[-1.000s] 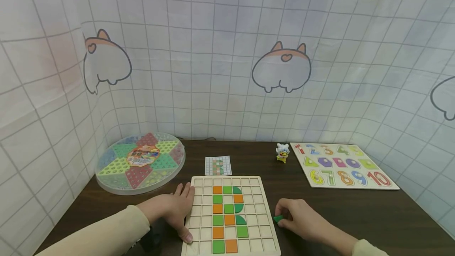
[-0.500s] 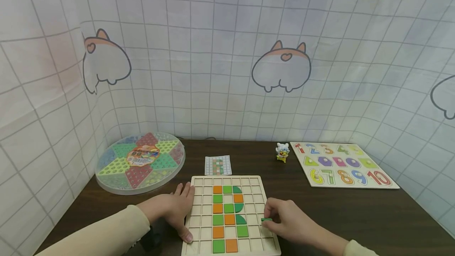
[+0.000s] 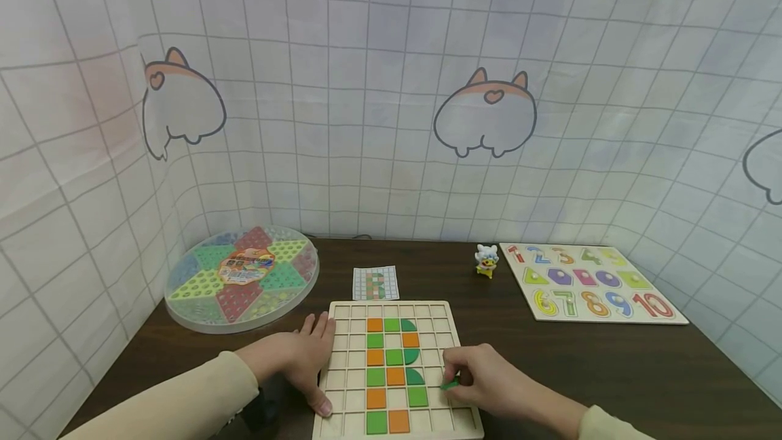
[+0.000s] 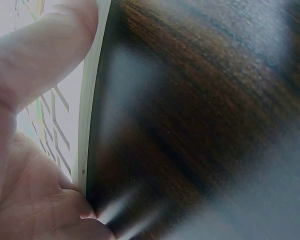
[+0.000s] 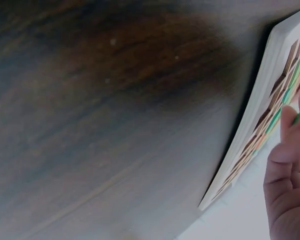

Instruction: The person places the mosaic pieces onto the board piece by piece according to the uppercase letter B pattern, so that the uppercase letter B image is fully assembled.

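A pale wooden grid board (image 3: 438,419) lies on the dark table, holding orange square tiles (image 3: 375,398), light green square tiles (image 3: 418,396) and dark green curved tiles (image 3: 415,377) in its middle columns. My left hand (image 3: 305,362) rests along the board's left edge, fingers extended and thumb on the lower left rim; its thumb (image 4: 45,45) also shows in the left wrist view. Over the board's right side, my right hand (image 3: 485,377) pinches a small dark green tile (image 3: 451,383) between thumb and forefinger. The fingers hide part of that tile, so its full shape cannot be seen.
A small printed pattern card (image 3: 375,284) lies behind the board. At the back left is a round Chinese checkers board (image 3: 241,277). A small white-and-yellow figurine (image 3: 486,261) and a number puzzle board (image 3: 589,284) are at the back right. Gridded cloth (image 3: 391,121) surrounds the table.
My right hand has moved left from beside the board to over its right columns, carrying the green tile, which is now tilted. The left hand stays in place.
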Motion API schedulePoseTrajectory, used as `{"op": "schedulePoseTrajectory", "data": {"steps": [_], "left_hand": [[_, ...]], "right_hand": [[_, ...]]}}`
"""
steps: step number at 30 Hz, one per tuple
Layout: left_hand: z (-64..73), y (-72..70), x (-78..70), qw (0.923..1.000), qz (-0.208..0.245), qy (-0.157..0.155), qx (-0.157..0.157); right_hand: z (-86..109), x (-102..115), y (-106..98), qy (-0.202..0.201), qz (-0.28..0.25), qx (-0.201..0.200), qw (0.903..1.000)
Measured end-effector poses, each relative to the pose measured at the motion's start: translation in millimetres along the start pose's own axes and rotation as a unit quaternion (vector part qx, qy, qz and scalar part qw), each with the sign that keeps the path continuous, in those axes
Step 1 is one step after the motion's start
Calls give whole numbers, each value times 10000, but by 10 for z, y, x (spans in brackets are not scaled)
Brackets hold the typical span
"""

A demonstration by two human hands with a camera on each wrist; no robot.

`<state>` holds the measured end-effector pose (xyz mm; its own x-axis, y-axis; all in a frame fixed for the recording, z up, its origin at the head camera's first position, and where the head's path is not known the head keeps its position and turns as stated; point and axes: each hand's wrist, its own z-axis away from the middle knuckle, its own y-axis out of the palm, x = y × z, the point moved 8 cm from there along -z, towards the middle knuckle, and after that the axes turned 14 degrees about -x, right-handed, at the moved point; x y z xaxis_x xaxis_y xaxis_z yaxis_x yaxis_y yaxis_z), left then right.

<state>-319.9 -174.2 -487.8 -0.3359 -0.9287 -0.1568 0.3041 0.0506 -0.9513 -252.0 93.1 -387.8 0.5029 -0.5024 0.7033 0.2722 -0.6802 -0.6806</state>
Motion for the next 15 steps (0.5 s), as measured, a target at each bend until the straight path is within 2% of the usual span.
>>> {"op": "schedulePoseTrajectory", "data": {"steps": [8, 12, 15], "left_hand": [[6, 0, -5, 10000, -48, 1, -3], [-3, 4, -3, 10000, -63, -5, 3], [-6, 4, -4, 10000, -85, -12, 5]], "right_hand": [[-11, -13, 16, 244, -164, 1, 9996], [-25, 29, -11, 54, -3, -116, 9999], [-22, 88, -18, -277, -13, -83, 9996]]}}
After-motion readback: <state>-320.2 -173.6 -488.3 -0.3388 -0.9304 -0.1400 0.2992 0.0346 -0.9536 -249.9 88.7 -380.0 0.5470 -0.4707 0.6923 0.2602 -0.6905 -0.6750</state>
